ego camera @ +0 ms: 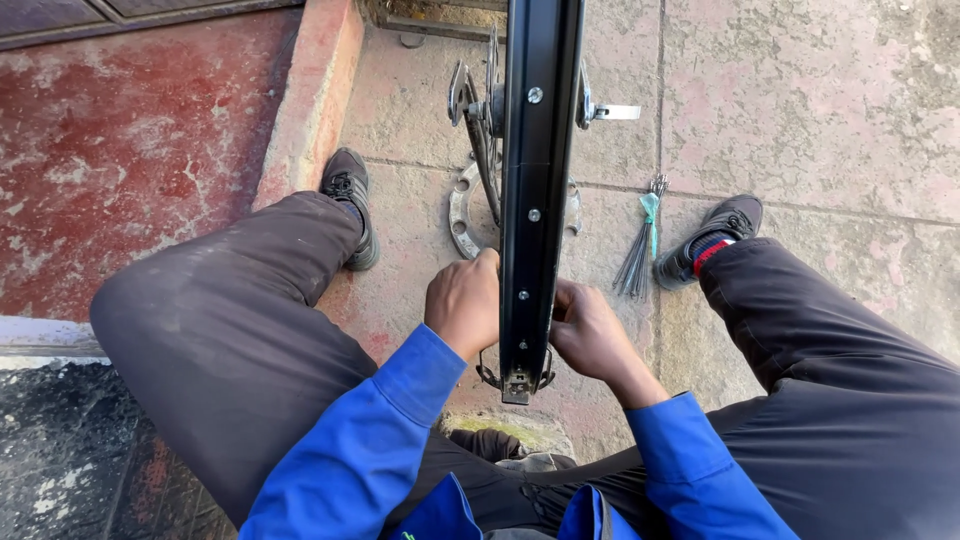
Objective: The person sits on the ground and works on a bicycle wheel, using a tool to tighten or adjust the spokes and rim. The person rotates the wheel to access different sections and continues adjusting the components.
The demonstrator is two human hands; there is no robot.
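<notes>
I see a black wheel rim standing edge-on between my hands, its inner face dotted with silver spoke heads. My left hand and right hand press its sides, fingers curled around it. A bundle of spokes lies just beyond the right fingers.

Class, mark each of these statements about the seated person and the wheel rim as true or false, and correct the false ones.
1. The black metal bicycle wheel rim stands on edge between the person's knees. True.
2. Only the left hand touches the rim. False: the right hand is on its other side too.
3. A bundle of thin metal spokes lies on the paving beside the right shoe. True.
4. The sleeves are red. False: the sleeves are blue.
5. The rim lies flat on the ground. False: it is held upright.
</notes>
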